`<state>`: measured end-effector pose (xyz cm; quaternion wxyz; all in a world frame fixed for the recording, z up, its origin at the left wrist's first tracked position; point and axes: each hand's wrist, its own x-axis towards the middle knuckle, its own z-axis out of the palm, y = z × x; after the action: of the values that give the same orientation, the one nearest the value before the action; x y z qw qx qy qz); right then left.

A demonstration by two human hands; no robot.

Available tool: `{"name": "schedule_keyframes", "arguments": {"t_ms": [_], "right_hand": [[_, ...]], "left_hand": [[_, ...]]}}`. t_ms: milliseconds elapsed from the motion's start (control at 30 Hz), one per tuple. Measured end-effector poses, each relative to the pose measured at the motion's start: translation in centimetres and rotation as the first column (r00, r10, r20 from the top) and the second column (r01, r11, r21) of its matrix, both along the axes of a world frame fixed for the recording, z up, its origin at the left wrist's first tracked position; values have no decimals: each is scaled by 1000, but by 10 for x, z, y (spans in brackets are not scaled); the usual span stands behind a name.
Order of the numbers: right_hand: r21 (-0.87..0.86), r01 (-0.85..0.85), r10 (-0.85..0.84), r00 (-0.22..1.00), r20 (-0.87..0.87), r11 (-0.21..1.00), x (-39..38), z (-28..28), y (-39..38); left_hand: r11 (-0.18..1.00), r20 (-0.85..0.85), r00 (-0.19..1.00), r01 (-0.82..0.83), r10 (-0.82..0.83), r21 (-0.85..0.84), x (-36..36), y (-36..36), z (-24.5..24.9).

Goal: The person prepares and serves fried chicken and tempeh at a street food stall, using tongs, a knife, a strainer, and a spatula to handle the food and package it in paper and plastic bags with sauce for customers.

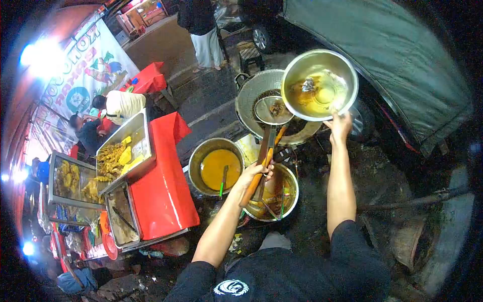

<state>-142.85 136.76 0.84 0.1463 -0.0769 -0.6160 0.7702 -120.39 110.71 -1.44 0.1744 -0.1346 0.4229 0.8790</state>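
Note:
My left hand (255, 176) is closed around the long wooden handle of a round strainer (266, 114), with a second long flat handle (262, 163) beside it. Dark bits lie in the strainer's mesh, which is over a large wok (246, 95) holding dark contents. My right hand (339, 127) grips the near rim of a metal bowl (347, 65), lifted beside the wok's right edge and partly covering it. Shallow yellowish liquid and a dark patch show inside the bowl. Below my left hand stands a pot (294, 204) with brownish liquid and utensils.
Left of my left hand is a pot of orange-yellow liquid (211, 163) with a green-handled utensil (222, 187). A red-covered table (163, 186) bears a metal tray (147, 136) of yellow food. People sit beyond it; another person (205, 45) stands ahead. A green tarp (397, 55) hangs right.

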Motion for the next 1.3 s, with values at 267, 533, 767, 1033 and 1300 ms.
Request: {"name": "schedule_keyframes", "arguments": {"t_ms": [267,533,767,1033,1300], "right_hand": [[-243,155,-159,987,0,958,9,-4,55],[123,284,-278,959,-63,951,3,-28,68],[236,336,-315,941,-120,912,5,-24,67],[666,468,-87,849,-520,581,25,41,32],[764,258,204,869,-451,591,15,24,-25]], "left_hand": [[959,48,998,-47,35,278,-13,-11,-25],[764,-3,999,42,-52,644,-23,-7,-30],[928,-67,998,42,-18,370,-28,-5,-2],[986,-21,999,26,-30,-162,-38,19,3],[934,-103,988,71,-114,-350,-27,28,41]]}}
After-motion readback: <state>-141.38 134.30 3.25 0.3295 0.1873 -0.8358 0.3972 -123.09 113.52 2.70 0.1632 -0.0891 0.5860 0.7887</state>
